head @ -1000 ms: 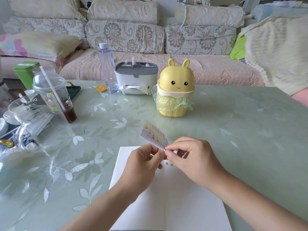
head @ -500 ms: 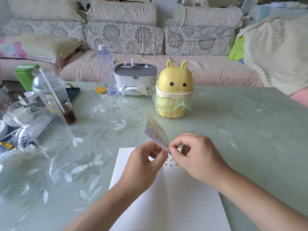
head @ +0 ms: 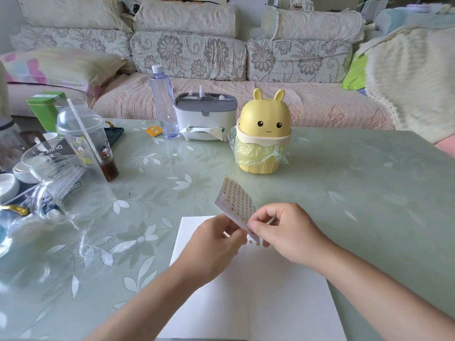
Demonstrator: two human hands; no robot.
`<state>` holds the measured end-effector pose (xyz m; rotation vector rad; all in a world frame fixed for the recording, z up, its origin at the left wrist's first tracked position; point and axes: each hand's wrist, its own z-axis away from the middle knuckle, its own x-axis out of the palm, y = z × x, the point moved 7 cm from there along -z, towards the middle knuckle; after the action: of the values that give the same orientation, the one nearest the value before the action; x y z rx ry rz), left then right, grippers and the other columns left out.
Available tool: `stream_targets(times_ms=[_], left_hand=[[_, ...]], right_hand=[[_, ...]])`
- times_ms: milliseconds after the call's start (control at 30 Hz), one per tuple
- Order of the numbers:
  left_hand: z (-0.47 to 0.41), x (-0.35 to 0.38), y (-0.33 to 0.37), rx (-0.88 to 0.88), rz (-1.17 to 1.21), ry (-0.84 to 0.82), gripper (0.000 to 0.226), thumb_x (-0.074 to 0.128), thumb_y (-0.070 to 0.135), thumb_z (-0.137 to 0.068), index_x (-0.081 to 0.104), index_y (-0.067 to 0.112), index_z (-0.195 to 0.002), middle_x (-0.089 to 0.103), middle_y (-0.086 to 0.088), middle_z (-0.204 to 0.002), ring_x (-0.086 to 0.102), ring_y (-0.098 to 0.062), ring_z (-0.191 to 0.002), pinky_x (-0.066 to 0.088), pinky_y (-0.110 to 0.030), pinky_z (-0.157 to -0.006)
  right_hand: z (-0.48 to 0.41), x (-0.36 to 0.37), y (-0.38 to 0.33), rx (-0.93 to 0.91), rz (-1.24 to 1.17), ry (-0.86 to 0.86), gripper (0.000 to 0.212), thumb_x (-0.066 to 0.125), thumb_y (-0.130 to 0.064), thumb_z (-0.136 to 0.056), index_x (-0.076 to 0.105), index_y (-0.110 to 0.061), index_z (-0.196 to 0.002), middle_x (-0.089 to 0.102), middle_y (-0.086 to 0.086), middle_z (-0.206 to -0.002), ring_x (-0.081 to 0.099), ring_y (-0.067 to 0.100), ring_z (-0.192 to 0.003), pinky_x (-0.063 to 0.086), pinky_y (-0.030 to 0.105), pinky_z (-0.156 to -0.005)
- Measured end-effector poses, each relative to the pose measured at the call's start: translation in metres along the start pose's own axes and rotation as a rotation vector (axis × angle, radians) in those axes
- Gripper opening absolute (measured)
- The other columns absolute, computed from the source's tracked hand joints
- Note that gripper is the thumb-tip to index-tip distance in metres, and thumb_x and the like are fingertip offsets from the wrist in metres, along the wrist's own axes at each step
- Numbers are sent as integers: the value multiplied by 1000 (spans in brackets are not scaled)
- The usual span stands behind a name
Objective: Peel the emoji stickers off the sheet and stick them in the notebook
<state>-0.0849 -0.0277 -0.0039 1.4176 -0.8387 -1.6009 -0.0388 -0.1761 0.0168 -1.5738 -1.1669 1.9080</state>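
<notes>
Left hand [head: 216, 238] pinches sticker sheet [head: 236, 201] tilted above open notebook [head: 258, 291], right hand [head: 283, 231] pinching at sheet's near edge, bunny bin [head: 263, 134] beyond.

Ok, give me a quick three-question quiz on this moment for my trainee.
1. True or false: the sticker sheet lies flat on the notebook.
2. Where do the stuck stickers sit? A) near the notebook's far edge B) near its closest edge C) nowhere yet
3. How many hands pinch the sheet?
Key: 1. False: the left hand and right hand hold it up, tilted. 2. A. 3. Two.
</notes>
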Motion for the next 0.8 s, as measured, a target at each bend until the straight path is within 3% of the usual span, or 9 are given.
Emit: stream_targets(times_ms=[133, 233, 300, 367, 500, 600, 800], left_hand=[[6, -10, -2, -130, -77, -138, 39, 50, 40, -97, 69, 13, -75, 75, 3, -71, 61, -15, -53, 50, -25, -59], [2, -26, 9, 109, -161, 53, 30, 55, 31, -95, 64, 18, -70, 69, 8, -65, 54, -11, -52, 48, -31, -59], [0, -30, 14, 335, -330, 200, 16, 60, 24, -93, 64, 27, -78, 63, 15, -72, 55, -7, -63, 50, -32, -61], [-3, -23, 10, 459, -515, 228, 14, 63, 21, -92, 69, 34, -94, 61, 18, -89, 57, -6, -79, 51, -32, -64], [-13, -3, -10, 434, -735, 25, 28, 53, 32, -100, 65, 40, -124, 56, 19, -125, 46, -9, -114, 40, -29, -96], [-14, -2, -12, 414, -759, 12, 29, 47, 37, -102, 63, 41, -126, 53, 20, -129, 44, -8, -119, 36, -27, -98], [-18, 6, -7, 440, -788, 45, 38, 36, 45, -100, 56, 39, -132, 49, 17, -135, 42, -10, -126, 35, -27, -103]], right_hand=[[-4, 14, 8, -12, 182, -80, 18, 70, -43, -89, 70, -29, -77, 68, -21, -74, 55, -1, -57, 44, 19, -56], [-8, 23, 11, -17, 280, -138, 16, 66, -46, -88, 67, -32, -80, 69, -17, -81, 55, -1, -60, 46, 24, -60], [-10, 27, 11, -18, 312, -171, 14, 64, -39, -88, 65, -30, -77, 68, -13, -78, 55, 0, -61, 49, 27, -63], [-10, 30, 11, -14, 341, -190, 13, 62, -35, -88, 64, -29, -77, 66, -13, -75, 57, 1, -65, 50, 26, -65], [-12, 33, 17, 28, 269, -165, 17, 62, -38, -90, 64, -31, -75, 66, -14, -71, 55, 3, -59, 46, 26, -60], [-16, 19, 20, 55, 172, -57, 19, 66, -32, -90, 68, -31, -71, 67, -15, -67, 55, -2, -54, 44, 19, -58], [-2, -29, 33, -5, 318, 104, 13, 72, -32, -86, 72, -33, -73, 63, -30, -66, 58, -2, -59, 42, 19, -58]])
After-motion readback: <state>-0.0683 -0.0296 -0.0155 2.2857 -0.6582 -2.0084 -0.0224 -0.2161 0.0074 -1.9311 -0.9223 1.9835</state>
